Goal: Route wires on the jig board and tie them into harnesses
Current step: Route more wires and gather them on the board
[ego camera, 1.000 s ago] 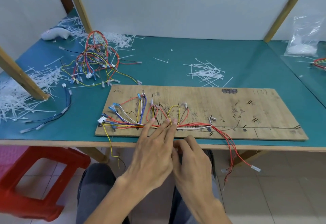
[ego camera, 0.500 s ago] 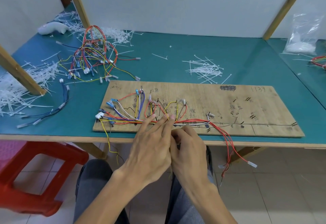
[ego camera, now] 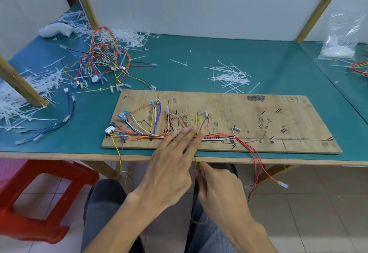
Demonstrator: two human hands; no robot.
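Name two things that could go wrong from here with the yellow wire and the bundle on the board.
1. The right hand pinches the yellow wire taut below the table edge; a hard pull might drag it off its route on the board.
2. Only straight fingers of the left hand press the wire bundle; if they lift, routed wires could shift.

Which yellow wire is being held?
The yellow wire running straight from the board's middle to the right hand, which pinches it; the other yellow wire dangles free at left.
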